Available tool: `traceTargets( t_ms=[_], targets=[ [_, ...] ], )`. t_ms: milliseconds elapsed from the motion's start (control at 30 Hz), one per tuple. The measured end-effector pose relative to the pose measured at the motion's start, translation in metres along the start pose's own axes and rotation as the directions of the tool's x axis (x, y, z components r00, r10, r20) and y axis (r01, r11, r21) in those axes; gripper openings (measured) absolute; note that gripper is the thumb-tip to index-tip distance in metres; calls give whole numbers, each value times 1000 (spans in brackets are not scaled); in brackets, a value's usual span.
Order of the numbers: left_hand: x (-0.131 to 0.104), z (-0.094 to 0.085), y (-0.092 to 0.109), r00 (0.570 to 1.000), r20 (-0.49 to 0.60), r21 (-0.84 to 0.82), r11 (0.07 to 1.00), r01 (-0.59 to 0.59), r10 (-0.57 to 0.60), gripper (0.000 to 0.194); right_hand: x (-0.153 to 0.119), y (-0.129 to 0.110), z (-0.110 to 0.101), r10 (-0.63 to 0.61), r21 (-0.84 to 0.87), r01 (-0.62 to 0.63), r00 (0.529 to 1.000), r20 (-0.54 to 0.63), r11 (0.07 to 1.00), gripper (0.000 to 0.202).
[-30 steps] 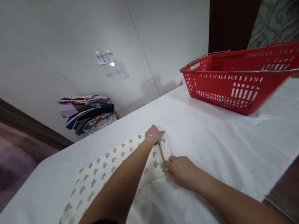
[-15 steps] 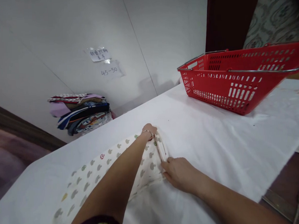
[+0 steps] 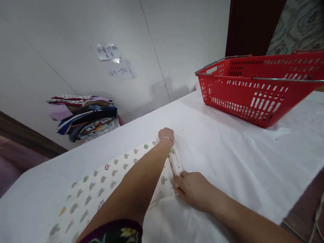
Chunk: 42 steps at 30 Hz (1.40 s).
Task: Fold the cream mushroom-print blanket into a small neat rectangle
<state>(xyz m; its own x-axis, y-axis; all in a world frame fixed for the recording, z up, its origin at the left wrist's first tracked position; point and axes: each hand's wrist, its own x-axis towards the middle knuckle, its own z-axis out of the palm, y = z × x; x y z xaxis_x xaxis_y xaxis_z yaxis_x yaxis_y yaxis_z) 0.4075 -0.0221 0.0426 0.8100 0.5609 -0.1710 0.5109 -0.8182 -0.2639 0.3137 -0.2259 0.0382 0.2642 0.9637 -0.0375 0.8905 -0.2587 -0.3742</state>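
Observation:
A white cloth [image 3: 102,181] printed with grey mushrooms and a few coloured ones lies spread on the table, with a narrow folded strip along its right end. My left hand [image 3: 166,134], a bracelet at its wrist, is closed at the far right corner of the cloth; its fingertips are hidden. At the near end of the folded strip, my right hand [image 3: 194,188] pinches the cloth between thumb and fingers. My left forearm crosses over the cloth and covers part of the print.
On the white-covered table [image 3: 223,151], a red plastic basket [image 3: 236,95] with metal handles stands at the far right. A stack of folded clothes [image 3: 85,116] is at the far left, by the wall. Two paper notes [image 3: 121,70] are taped to the wall.
My left hand has shifted slightly away from me and to the right at the far corner. My right hand keeps its pinch in nearly the same place. The view has tilted a little.

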Motion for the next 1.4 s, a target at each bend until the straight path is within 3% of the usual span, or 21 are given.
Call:
traceTargets(
  t_ms=[400,867,1400],
  targets=[
    [14,-3,6,987,68,116,982,-150,142,28,0,1,1,1,31,-1,1000,3,1000,20],
    [15,-1,0,987,54,29,988,-151,149,25,0,2,1,9,40,-9,1000,-3,999,20],
    [14,3,-11,997,69,-293,954,62,-44,38,0,6,1,110,71,-113,993,40,991,18]
  ],
)
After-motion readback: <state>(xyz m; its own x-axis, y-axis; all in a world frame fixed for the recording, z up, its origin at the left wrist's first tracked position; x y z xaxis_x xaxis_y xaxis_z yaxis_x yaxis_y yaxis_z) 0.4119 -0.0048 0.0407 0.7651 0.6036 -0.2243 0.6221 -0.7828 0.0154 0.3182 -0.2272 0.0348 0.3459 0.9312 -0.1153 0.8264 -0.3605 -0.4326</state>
